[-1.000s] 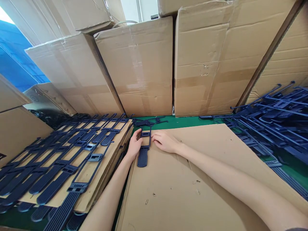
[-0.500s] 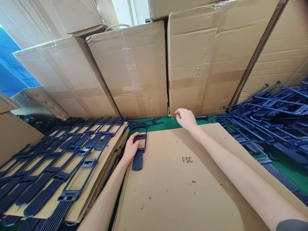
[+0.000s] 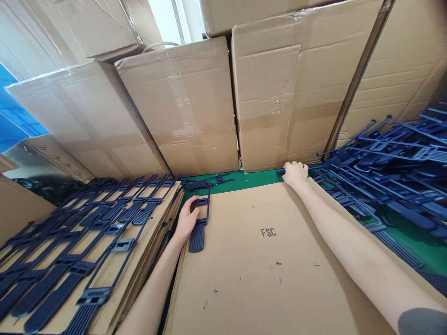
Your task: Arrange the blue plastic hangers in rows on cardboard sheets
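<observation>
My left hand [image 3: 188, 216] is closed on the left side of a dark blue plastic piece with a ribbed paddle [image 3: 197, 236], lying on the far left corner of a flat cardboard sheet [image 3: 244, 274] printed FSC. Beyond the sheet's far edge, my right hand [image 3: 295, 175] has its fingers curled over another dark blue plastic piece [image 3: 281, 172]. Only a short end of that piece shows; the rest is hidden by the hand. A few similar pieces [image 3: 202, 184] lie on the green surface between the hands and the boxes.
On the left, rows of dark blue plastic pieces [image 3: 94, 260] cover a stack of cardboard sheets [image 3: 146, 251]. A tangled heap of the same pieces [image 3: 401, 163] rises at right on the green surface [image 3: 244, 180]. Large taped cartons [image 3: 185, 111] form a wall behind.
My right hand has moved right and down, from above the sheet's far edge onto a dark blue plastic piece. My left hand stays at its piece. The view has shifted slightly.
</observation>
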### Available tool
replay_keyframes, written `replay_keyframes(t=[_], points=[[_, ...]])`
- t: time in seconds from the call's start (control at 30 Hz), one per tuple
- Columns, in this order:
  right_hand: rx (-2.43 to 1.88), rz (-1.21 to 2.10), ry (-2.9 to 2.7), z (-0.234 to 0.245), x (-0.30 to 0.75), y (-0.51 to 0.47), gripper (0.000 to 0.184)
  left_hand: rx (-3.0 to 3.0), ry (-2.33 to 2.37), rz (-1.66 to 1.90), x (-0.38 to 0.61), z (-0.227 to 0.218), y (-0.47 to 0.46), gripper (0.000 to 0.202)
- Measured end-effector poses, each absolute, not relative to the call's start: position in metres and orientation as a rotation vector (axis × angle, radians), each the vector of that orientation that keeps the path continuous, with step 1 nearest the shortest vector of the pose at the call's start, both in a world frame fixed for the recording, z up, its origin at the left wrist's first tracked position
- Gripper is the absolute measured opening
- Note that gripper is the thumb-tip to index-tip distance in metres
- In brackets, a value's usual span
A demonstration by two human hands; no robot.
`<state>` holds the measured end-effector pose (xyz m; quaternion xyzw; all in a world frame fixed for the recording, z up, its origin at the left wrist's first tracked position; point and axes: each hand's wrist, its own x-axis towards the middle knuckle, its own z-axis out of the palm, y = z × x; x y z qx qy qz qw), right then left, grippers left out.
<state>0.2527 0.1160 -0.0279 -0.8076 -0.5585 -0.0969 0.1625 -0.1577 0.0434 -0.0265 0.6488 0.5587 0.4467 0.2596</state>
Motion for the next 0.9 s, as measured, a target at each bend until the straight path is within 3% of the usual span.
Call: replay_keyframes(t=[0.2, 0.43, 0.7, 0.9], points=[[-2.254, -0.301, -1.562, -0.033, 0.263, 0.118, 0.029, 1.769, 1.526, 1.215, -0.159, -0.027, 0.046, 0.045], [-2.016, -0.46, -1.535, -0.02, 0.26, 0.109, 0.038, 1.768, 1.527, 1.21, -0.157, -0.025, 0.045, 0.047], [-1.254, -0.71, -1.569, 0.04, 0.23, 0.094, 0.031, 1.766, 1.509, 1.238, -0.155, -0.025, 0.041, 0.047], [-0.525, -0.606, -1.898, 0.081, 0.125, 0.035, 0.024, 1.766, 1.501, 1.284, -0.155, -0.029, 0.041, 0.045]])
